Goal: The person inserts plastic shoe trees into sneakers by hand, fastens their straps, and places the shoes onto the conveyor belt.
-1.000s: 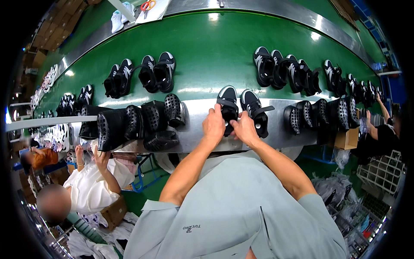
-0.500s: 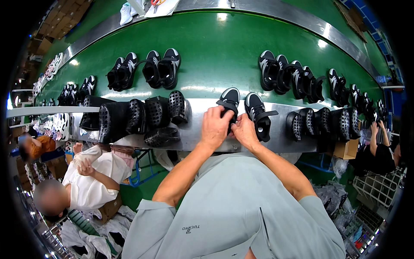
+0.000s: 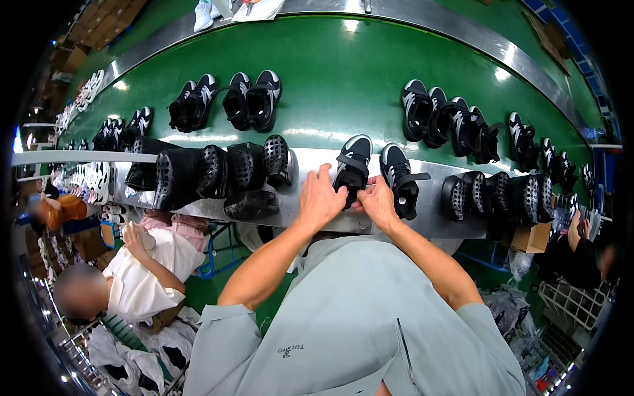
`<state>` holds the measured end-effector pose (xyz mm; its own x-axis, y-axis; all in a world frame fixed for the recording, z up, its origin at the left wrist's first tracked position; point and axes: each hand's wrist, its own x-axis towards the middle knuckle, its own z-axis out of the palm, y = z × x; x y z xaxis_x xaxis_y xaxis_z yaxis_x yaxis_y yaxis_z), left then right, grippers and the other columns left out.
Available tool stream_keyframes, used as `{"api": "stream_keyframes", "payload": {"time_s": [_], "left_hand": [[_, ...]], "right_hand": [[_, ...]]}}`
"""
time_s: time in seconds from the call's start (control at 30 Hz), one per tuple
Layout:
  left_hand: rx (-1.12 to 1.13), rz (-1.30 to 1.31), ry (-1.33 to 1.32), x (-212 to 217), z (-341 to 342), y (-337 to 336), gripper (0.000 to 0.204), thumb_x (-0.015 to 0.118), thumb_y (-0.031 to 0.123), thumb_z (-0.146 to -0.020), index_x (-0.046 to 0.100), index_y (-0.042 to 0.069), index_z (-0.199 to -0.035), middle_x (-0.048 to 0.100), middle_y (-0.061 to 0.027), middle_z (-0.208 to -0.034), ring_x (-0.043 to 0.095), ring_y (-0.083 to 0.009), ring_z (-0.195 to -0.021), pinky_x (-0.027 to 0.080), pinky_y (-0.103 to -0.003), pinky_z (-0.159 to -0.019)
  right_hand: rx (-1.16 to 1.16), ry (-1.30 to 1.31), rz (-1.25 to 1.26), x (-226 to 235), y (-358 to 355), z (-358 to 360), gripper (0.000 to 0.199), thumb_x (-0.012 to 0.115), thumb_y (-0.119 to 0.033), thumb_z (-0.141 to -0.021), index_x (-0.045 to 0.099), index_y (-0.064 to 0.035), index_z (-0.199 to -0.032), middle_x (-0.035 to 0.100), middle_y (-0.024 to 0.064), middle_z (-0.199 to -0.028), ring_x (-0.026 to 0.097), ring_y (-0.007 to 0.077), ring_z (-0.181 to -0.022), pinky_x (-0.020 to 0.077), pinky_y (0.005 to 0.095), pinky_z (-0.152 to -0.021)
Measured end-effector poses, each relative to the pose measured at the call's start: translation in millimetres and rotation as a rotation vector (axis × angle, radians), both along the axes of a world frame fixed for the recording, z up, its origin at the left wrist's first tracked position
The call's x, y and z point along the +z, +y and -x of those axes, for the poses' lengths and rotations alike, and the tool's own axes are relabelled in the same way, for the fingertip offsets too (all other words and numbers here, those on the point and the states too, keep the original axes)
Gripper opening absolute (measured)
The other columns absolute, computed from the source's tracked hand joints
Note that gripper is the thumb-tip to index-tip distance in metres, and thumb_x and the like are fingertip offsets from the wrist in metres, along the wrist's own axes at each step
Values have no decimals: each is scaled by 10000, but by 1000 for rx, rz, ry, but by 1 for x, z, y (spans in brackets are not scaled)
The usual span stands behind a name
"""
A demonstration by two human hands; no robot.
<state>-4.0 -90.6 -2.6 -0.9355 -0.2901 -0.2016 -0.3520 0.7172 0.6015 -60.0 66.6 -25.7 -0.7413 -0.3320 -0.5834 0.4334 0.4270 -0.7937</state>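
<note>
The left black shoe (image 3: 356,149) sits midway along the steel ledge (image 3: 432,207), its silver-edged toe pointing away from me and just over the ledge's far edge. Its long axis runs nearly straight across the ledge, toe leaning a little right, heel at the near side. The right black shoe (image 3: 395,158) is just beside it on the ledge, toe away too but leaning left, so the pair's toes stand closer than their heels; its strap (image 3: 415,177) sticks out to the right.

My left hand (image 3: 319,199) is half open above the ledge, fingers spread, thumb at the left shoe's opening, with no closed grip. My right hand (image 3: 378,202) has bent fingers drawn together at that shoe's heel collar; whether they pinch it I cannot tell.

Half a second ago my left fingers covered the opening; now they have shifted left and the opening shows, while my right hand stays at the heel. Black studded pieces (image 3: 247,165) lie on the ledge's left part, and more shoes (image 3: 267,99) stand beyond it on the green surface (image 3: 333,79).
</note>
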Motion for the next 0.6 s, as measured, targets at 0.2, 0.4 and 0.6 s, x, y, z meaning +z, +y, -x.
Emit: {"api": "stream_keyframes", "payload": {"time_s": [0.2,0.4,0.6], "left_hand": [[595,-690,-419,-28,7,0,610,627,71,-788,551,142,-1389,572,-264,-1263,604,-478,-1090,509,-489,-951],[96,-320,-177,25,-5,-36,619,567,-76,-712,654,134,-1288,591,-222,-1136,595,-399,-1106,470,-414,-1009],[-269,-279,-57,76,3,-38,643,551,-118,-708,656,132,-1290,561,-193,-1226,555,-375,-1169,459,-412,-1033]], "right_hand": [[4,-250,125,12,1,0,403,637,-23,-850,476,112,-1195,665,142,-881,712,212,-669,591,325,-578],[357,240,159,90,25,42,435,736,-162,-875,620,-9,-1265,581,-8,-822,486,69,-676,424,239,-611],[503,161,248,118,23,44,182,696,-158,-942,720,8,-1015,590,-10,-830,510,59,-707,428,240,-617]]}}
